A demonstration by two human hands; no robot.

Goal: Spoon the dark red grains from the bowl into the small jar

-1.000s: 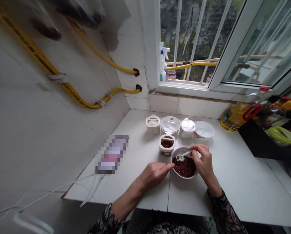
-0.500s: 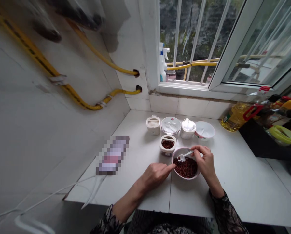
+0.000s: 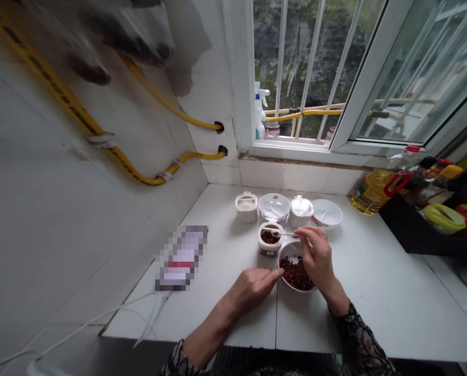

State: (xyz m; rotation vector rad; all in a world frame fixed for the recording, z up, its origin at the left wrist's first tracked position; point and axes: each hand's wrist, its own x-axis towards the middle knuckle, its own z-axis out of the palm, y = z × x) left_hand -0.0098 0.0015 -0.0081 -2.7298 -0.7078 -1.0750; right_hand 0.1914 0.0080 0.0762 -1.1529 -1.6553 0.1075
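My right hand pinches the handle of a small white spoon. The spoon's head is over the mouth of an open seasoning jar, which holds dark red, peppercorn-like bits. Just in front of the jar stands a white bowl with more of these dark red peppercorns in it. My left hand rests on the counter at the bowl's left, index finger stretched to its rim and the other fingers curled. Whether my left thumb grips the bowl is hidden.
Behind the jar stand a jar of pale contents, a clear-lidded round container, another white jar and a white bowl. An oil bottle and a black condiment box are at right. A blurred-out flat object lies left.
My right hand has moved the spoon up and left, from inside the bowl to the jar's mouth. My left hand stays at the bowl's rim. The camera view has shifted slightly.
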